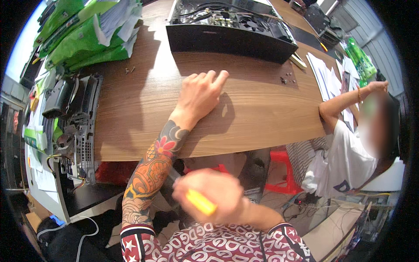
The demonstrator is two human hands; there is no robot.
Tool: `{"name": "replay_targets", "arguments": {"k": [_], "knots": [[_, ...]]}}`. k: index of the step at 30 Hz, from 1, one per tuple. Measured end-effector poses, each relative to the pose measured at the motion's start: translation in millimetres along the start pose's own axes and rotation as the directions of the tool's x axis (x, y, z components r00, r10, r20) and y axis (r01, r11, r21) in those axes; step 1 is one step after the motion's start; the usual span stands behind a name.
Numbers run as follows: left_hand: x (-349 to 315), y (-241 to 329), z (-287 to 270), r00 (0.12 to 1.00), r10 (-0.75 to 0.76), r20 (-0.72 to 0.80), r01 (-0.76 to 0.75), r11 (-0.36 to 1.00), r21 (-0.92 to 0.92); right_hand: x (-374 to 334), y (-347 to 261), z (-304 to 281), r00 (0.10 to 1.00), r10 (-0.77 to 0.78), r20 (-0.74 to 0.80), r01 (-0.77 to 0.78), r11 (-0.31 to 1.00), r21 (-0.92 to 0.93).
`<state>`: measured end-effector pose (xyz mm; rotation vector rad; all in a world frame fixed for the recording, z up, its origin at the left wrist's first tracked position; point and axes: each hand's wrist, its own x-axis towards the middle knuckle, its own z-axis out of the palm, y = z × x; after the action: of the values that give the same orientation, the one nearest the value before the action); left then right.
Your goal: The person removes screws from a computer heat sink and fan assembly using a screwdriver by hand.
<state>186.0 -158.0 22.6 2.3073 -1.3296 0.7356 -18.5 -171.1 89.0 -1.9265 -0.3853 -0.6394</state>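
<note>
My left hand (200, 95), back upward, is over the middle of the wooden table (266, 118). Its fingers are curled in, with one finger reaching farther out; whatever may lie under them is hidden. Below the table's near edge, close to my body, my right hand (216, 194) is smeared by motion. It is closed round a screwdriver with a yellow handle (200, 202); the shaft is mostly blurred. Beyond my left hand stands a black computer case (231, 43) with its top off, showing a fan and cables. Several small screws (286, 80) lie right of it.
Green-wrapped paper packs (91, 43) are stacked at the far left. Nearer lies a metal computer chassis (85, 126) with loose wires. At right, another person (349, 157) leans an elbow on the table beside papers (321, 78). A red stool (283, 172) stands below.
</note>
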Motion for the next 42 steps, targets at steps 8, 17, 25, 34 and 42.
{"name": "replay_targets", "arguments": {"k": [8, 17, 25, 34, 42], "knots": [[6, -10, -2, 0.984, -0.158, -0.083, 0.153, 0.987, -0.057, -7, 3, 9, 0.999, -0.046, -0.022, 0.047, 0.999, 0.027], [3, -13, -18, 0.981, -0.193, -0.024, 0.191, 0.98, -0.062, 5, 6, 13, 0.999, -0.014, -0.049, 0.013, 1.0, -0.021], [10, 0, 6, 0.991, -0.062, -0.123, 0.045, 0.99, -0.137, -11, 49, -60, 0.873, 0.191, -0.448, -0.013, 0.929, 0.371], [-59, -31, -153, 0.656, -0.573, -0.491, 0.504, 0.817, -0.28, -6, 160, -134, 0.732, 0.389, -0.559, -0.295, 0.921, 0.254], [-124, 4, -249, 0.615, -0.466, -0.636, 0.651, 0.755, 0.077, -7, 159, -130, 0.721, 0.525, -0.452, -0.488, 0.848, 0.207]]}}
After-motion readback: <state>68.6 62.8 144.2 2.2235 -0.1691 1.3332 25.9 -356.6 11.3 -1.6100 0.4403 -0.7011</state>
